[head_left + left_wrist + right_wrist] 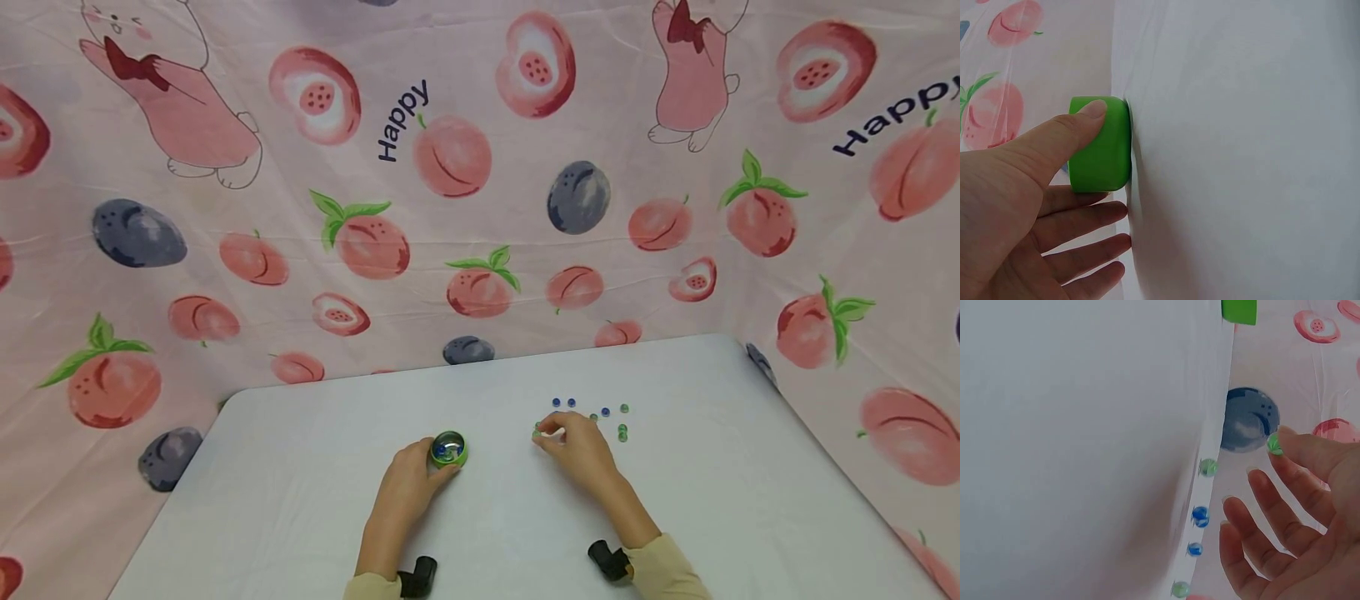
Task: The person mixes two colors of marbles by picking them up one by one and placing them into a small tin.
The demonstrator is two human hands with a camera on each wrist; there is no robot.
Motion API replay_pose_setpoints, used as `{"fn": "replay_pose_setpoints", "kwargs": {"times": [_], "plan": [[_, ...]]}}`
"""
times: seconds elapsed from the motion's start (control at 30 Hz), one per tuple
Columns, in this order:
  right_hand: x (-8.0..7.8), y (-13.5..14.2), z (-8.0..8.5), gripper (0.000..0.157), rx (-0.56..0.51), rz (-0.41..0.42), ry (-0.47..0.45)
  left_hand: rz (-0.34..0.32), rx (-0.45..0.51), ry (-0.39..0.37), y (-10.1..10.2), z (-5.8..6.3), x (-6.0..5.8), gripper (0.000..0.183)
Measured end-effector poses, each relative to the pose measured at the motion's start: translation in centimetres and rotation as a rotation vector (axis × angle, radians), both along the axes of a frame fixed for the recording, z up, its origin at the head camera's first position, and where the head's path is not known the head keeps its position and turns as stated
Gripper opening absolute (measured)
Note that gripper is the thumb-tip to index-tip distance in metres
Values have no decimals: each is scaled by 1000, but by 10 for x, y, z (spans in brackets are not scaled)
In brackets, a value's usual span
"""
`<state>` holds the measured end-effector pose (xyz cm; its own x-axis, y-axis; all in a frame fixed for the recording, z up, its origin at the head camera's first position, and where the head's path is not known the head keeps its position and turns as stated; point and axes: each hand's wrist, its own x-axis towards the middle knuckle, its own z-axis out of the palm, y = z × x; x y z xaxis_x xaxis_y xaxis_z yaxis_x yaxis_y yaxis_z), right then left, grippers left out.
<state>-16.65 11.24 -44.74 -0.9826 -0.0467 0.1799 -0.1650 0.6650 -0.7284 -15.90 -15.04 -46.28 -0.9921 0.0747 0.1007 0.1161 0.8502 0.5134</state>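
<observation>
My left hand (407,481) holds a small round green cup (1116,153) on the white table, thumb on one side and fingers on the other. Blue and pale marbles show inside the cup, seen from above in the head view. My right hand (587,448) pinches a green marble (1274,445) between thumb and index finger, above the tabletop, its other fingers loosely spread. Beyond and beside this hand lie several loose marbles, among them a blue marble (605,412) and a green marble (624,408). The hand partly covers some of them.
The white table (300,517) reaches back to a pink fruit-print cloth (450,250), which also hangs along both sides. A black wrist camera (423,575) sits on the left wrist and another black camera (607,560) on the right.
</observation>
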Motion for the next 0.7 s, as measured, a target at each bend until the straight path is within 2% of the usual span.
{"fn": "replay_pose_setpoints", "kwargs": {"times": [0.47,0.7], "plan": [[-6,-36,1,8,-21,59,-5,2,2,3,1,-1,0,54],[-9,-51,2,9,-29,104,41,-6,11,12,0,-2,-1,53]]}}
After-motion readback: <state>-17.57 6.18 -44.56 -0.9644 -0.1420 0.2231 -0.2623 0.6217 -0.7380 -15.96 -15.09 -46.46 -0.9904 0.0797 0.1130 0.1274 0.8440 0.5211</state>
